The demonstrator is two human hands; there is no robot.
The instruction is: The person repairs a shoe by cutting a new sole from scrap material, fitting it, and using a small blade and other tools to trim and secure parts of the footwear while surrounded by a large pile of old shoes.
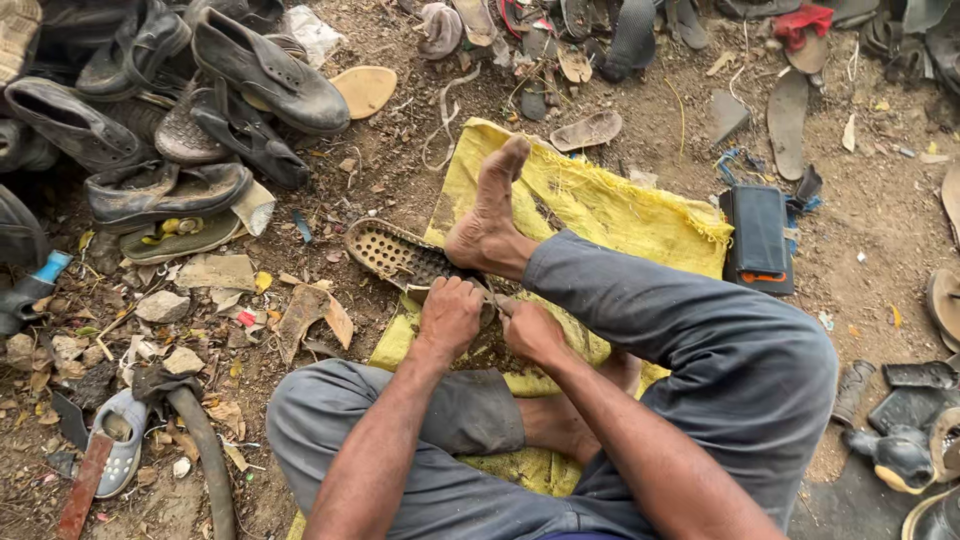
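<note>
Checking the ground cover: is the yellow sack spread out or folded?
Spread out: the yellow sack lies flat on the dirt under the foot and sole.

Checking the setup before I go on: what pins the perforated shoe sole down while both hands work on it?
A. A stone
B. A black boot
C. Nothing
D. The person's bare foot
D: the bare foot rests on the perforated sole, while left hand and right hand grip its near end on the yellow sack.

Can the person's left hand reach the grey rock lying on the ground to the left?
Probably yes: the left hand is gripping the perforated sole, but only litter-strewn ground lies between it and the grey rock.
</note>
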